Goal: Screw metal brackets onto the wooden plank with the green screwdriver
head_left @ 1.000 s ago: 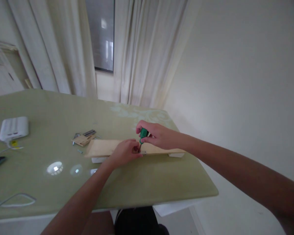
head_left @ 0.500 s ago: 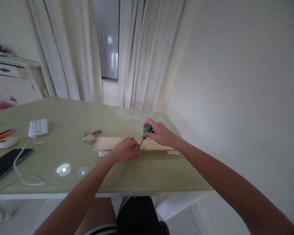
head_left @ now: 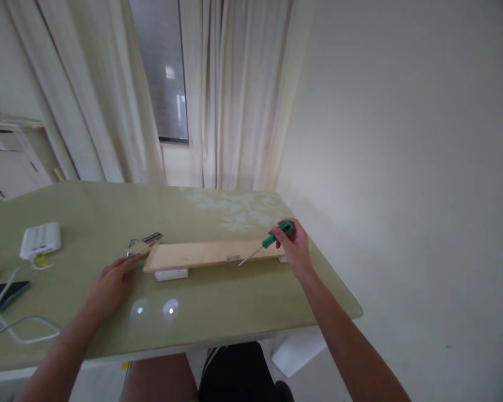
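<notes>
A pale wooden board (head_left: pixel 197 254) lies raised on white blocks (head_left: pixel 171 274), with a small metal hinge (head_left: pixel 233 258) at its near edge. My right hand (head_left: pixel 295 248) grips a screwdriver (head_left: pixel 272 237) by its green handle. Its shaft slants down to the left, and the tip is just right of the hinge, apart from it as far as I can see. Off the board's left end, my left hand (head_left: pixel 113 282) reaches out with extended fingers. Its fingertips are at a small wooden piece (head_left: pixel 139 247) with metal hardware on it; whether they pinch anything is hidden.
A white charger block (head_left: pixel 41 240) with a white cable (head_left: pixel 14 332) stands at the left. A dark phone (head_left: pixel 8 296) lies below it. The table's right edge runs close to a wall (head_left: pixel 402 167); curtains (head_left: pixel 251 100) hang behind.
My left hand has left the hinge and moved left to the small wooden piece. My right hand has lifted the screwdriver off the hinge and drawn it right, tilting it flatter. The view has shifted.
</notes>
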`<state>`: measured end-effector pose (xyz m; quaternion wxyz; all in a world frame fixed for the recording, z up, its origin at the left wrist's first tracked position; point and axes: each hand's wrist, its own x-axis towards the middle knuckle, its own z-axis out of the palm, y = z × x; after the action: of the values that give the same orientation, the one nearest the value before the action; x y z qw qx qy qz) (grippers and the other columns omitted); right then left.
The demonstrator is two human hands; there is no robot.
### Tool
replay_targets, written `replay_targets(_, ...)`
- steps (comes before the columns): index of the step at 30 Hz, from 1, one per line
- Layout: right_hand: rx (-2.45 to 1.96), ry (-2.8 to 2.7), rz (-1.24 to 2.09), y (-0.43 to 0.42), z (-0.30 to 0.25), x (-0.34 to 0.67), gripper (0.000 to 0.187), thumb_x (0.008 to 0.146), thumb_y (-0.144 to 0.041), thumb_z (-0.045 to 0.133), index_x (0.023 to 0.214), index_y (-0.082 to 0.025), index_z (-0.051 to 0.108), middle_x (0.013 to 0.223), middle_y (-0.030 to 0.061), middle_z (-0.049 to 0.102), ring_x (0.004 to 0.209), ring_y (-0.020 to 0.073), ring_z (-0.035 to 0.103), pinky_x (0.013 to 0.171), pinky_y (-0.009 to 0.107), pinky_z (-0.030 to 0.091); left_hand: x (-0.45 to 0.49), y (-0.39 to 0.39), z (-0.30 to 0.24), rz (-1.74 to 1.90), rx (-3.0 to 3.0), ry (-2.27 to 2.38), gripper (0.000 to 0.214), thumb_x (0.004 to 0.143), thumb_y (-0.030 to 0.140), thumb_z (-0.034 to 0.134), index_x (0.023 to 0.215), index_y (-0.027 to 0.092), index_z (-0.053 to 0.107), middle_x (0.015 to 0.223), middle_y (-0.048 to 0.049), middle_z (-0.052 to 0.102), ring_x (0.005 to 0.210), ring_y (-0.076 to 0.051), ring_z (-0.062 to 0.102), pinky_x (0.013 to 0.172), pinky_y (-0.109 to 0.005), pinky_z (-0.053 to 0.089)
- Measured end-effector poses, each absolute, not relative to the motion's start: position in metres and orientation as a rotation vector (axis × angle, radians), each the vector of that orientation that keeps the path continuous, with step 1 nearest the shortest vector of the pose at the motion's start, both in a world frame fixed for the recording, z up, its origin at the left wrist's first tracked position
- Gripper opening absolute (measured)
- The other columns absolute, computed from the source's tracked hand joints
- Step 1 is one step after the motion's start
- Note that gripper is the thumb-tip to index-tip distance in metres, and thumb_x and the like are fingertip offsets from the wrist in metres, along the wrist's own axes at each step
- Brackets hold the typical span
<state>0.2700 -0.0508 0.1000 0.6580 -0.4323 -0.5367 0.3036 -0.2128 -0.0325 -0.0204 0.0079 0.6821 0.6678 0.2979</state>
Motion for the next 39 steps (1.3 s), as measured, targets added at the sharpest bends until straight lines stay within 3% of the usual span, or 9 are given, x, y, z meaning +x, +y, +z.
replay_targets(3,-0.999,-1.081,0.687,-0.065,0.065,0.273,0.045,0.077,-0.056,0.085,0.098,-0.024,0.061,0.081,0.0011,0.074,0.070,0.0187,0.072,0.057,0.028,0.057,-0.219,-0.028,-0.032,0.892,2.191,2.029,0.040,0.081,0.036,0.046,0.103,0.026,0.077,0.120,-0.0103,0.078,0.115,-0.038,0.071,0.108,-0.059,0.055)
replay_targets(10,-1.014,-0.837,0.702,-0.087,0.016,0.273,0.042,0.080,-0.056,0.082,0.096,-0.023,0.062,0.084,0.0020,0.075,0.075,0.0192,0.074,0.063,0.030,0.060,-0.226,-0.036,-0.027,0.835,2.199,2.065,0.034,0.084,0.042,0.042,0.089,0.029,0.073,0.104,-0.0074,0.078,0.100,-0.037,0.073,0.093,-0.058,0.059)
replay_targets(15,-1.015,-0.782,0.754,-0.093,0.004,0.273,0.044,0.078,-0.058,0.084,0.094,-0.022,0.062,0.086,0.0033,0.076,0.077,0.0205,0.074,0.063,0.032,0.061,-0.202,-0.069,-0.008,1.234,1.770,2.369,0.035,0.094,0.057,0.042,0.100,0.030,0.064,0.087,-0.0044,0.073,0.081,-0.031,0.069,0.077,-0.051,0.060)
replay_targets(17,-1.025,-0.780,0.775,-0.093,0.002,0.272,0.045,0.078,-0.059,0.084,0.095,-0.022,0.063,0.087,0.0037,0.076,0.078,0.0205,0.074,0.064,0.032,0.060,-0.171,-0.084,0.008,1.440,1.629,2.339,0.037,0.095,0.057,0.046,0.114,0.031,0.064,0.094,-0.0033,0.073,0.071,-0.025,0.066,0.069,-0.044,0.058)
replay_targets(20,-1.055,-0.800,0.804,-0.092,0.000,0.271,0.044,0.078,-0.058,0.084,0.095,-0.022,0.064,0.089,0.0042,0.077,0.079,0.0201,0.074,0.064,0.030,0.059,-0.107,-0.090,0.034,1.618,1.854,1.883,0.040,0.097,0.051,0.046,0.118,0.025,0.068,0.115,-0.0089,0.072,0.091,-0.024,0.069,0.077,-0.038,0.059)
replay_targets(24,-1.093,-0.826,0.813,-0.091,-0.001,0.272,0.046,0.077,-0.059,0.084,0.095,-0.022,0.064,0.088,0.0041,0.076,0.081,0.0214,0.074,0.063,0.031,0.059,-0.024,-0.068,0.057,1.441,1.955,1.503,0.035,0.096,0.049,0.051,0.110,0.023,0.071,0.101,-0.0073,0.077,0.093,-0.023,0.071,0.081,-0.034,0.058)
replay_targets(28,-1.119,-0.842,0.801,-0.092,-0.003,0.274,0.046,0.078,-0.060,0.083,0.096,-0.022,0.064,0.090,0.0048,0.076,0.082,0.0216,0.073,0.063,0.030,0.059,0.026,-0.036,0.063,1.191,1.992,1.350,0.034,0.093,0.042,0.056,0.120,0.026,0.070,0.095,-0.0036,0.080,0.091,-0.022,0.074,0.084,-0.034,0.055)
replay_targets(33,-1.133,-0.855,0.793,-0.094,-0.003,0.273,0.045,0.079,-0.060,0.082,0.096,-0.022,0.064,0.090,0.0048,0.075,0.081,0.0210,0.072,0.063,0.031,0.059,0.042,-0.014,0.057,1.058,2.015,1.312,0.014,0.087,0.035,0.066,0.092,0.025,0.074,0.090,-0.0042,0.082,0.086,-0.024,0.076,0.082,-0.035,0.054)
replay_targets(39,-1.135,-0.876,0.803,-0.095,-0.001,0.272,0.043,0.081,-0.059,0.081,0.096,-0.023,0.064,0.090,0.0051,0.077,0.083,0.0220,0.073,0.064,0.031,0.059,0.037,-0.009,0.051,0.996,1.986,1.216,0.017,0.084,0.039,0.067,0.089,0.024,0.073,0.089,-0.0045,0.082,0.085,-0.024,0.076,0.080,-0.035,0.056)
